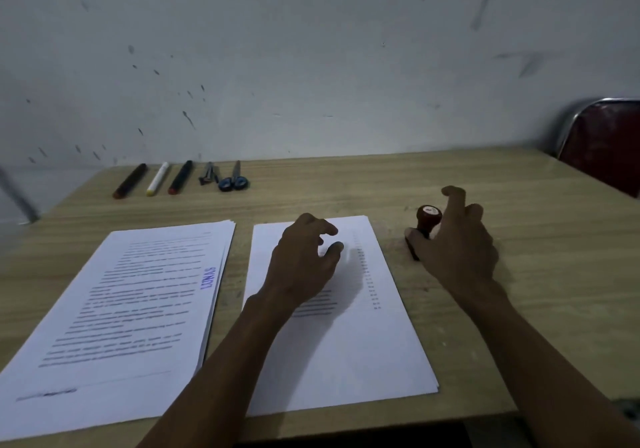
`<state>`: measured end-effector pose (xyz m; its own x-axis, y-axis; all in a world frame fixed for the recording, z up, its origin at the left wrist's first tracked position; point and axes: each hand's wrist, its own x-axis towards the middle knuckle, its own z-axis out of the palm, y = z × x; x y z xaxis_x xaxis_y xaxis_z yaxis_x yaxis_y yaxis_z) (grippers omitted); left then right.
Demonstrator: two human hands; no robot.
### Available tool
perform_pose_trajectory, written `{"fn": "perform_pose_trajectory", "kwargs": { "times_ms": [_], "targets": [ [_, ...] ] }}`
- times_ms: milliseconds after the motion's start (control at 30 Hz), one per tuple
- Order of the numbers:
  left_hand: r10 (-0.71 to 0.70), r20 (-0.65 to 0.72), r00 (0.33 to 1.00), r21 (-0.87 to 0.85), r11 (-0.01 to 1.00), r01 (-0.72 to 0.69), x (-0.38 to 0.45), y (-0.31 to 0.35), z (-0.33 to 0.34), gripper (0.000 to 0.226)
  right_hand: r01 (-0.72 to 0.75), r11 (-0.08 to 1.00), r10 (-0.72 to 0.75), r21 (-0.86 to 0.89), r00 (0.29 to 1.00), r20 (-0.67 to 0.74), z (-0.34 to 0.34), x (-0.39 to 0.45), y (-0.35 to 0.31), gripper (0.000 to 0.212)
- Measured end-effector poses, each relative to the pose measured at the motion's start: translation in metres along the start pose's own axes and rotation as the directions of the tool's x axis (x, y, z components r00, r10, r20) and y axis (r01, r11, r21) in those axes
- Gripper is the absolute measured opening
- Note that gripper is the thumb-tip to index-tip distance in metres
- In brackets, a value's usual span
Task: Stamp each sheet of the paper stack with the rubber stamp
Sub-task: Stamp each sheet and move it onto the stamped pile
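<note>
Wood-grain surface point(346, 184) is noted against a pale, scuffed wall, with a red chair back point(609, 142) seen past its far right corner.

2 paper piles are recorded. On the left, a stamped pile point(114, 309) lies fanned slightly, its top sheet bearing a blue mark near the right edge. In the centre, the unstamped stack point(346, 343) lies squarely; no blue mark is seen on its top sheet.

The rubber stamp point(428, 217) stands on the bare surface just right of the central stack. The right hand point(453, 239) is curled about its lower body, thumb at the base and forefinger raised above the knob; a grip is judged to be forming or just made, though full closure is partly hidden. The left hand point(304, 257) is held over the upper part of the central stack with fingers loosely bent, holding nothing; whether its fingertips touch the paper cannot be told.

The step in hand is judged to be taking up the stamp for the top central sheet. The next move calls for the stamp to be carried over the sheet and pressed squarely, with the paper steadied.

Along the far edge, 3 markers point(157, 179), a small dark tool point(209, 173) and blue-handled scissors point(234, 181) are laid well clear. Nothing obstructs the path.
</note>
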<state>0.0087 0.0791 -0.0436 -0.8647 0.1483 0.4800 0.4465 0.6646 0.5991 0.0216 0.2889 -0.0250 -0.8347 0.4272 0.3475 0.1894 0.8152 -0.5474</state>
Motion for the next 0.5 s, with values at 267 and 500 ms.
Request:
{"fn": "perform_pose_trajectory", "kwargs": {
  "times_ms": [267, 500],
  "targets": [
    [-0.047, 0.003, 0.999, 0.01, 0.999, 0.047, 0.002, -0.011, 0.005, 0.021, 0.066, 0.993, -0.054, -0.099, 0.991, 0.119, 0.007, 0.02, 0.007, 0.034],
    [-0.035, 0.05, 0.998, 0.086, 0.996, 0.031, 0.002, -0.017, 0.011, 0.024, 0.19, 0.969, -0.201, 0.157, 0.978, 0.055, 0.002, 0.0, -0.007, 0.026]
  ]
}}
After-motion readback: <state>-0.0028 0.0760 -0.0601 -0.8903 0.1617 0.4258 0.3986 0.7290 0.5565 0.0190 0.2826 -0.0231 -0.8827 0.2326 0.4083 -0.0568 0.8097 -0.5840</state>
